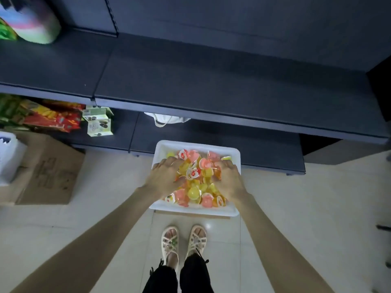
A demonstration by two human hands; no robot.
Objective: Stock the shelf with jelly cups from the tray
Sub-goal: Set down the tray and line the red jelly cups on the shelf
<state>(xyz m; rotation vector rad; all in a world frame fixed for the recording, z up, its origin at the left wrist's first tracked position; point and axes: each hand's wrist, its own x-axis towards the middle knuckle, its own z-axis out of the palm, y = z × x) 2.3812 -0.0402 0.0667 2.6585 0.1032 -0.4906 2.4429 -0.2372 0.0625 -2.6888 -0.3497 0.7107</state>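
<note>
A white tray (163, 148) sits on the floor in front of the dark shelf (211, 81). It holds a heap of several jelly cups (195, 179) in pink, yellow and orange. My left hand (164, 176) lies palm down on the left side of the heap, fingers curled into the cups. My right hand (228, 179) does the same on the right side. Whether either hand grips a cup is hidden under the fingers. The broad shelf board above the tray holds no cups.
Snack packets (42, 115) and small green-white boxes (98, 122) fill the lower shelf at left. A cardboard box (48, 172) lies on the floor at left. A white bag (167, 119) shows under the shelf. My feet (184, 242) stand just behind the tray.
</note>
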